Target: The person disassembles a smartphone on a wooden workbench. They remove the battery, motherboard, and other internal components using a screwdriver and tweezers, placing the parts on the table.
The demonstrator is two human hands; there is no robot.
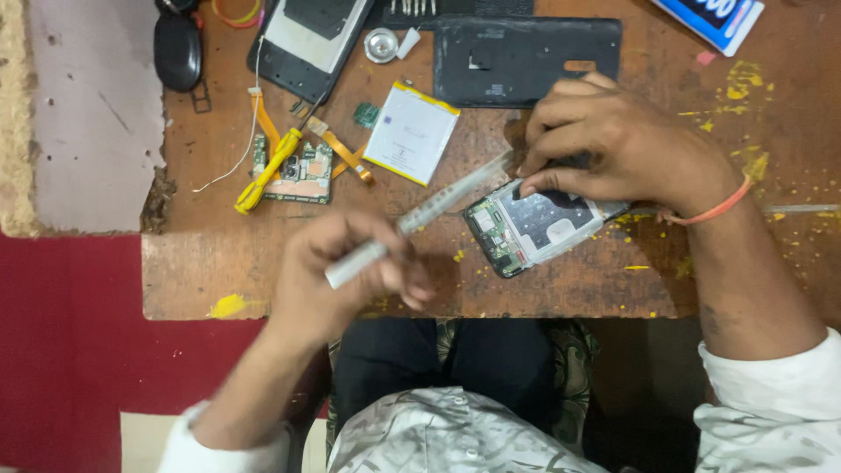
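An opened phone point(534, 223) with its board and metal shields exposed lies on the wooden table point(561, 289) near the front edge. My right hand point(613, 144) rests over its upper side, fingertips pressing on the frame. My left hand point(350, 276) hovers left of the phone and grips a slim silver tool point(420, 215), blurred, its tip pointing up and right toward my right fingers.
A white phone battery point(412, 131), a green circuit board point(293, 171) with orange flex cables, a yellow-handled tool point(267, 171), a black back cover point(526, 61), another opened phone point(311, 39) and a small metal cap point(381, 44) lie further back. A blue box point(714, 17) sits top right.
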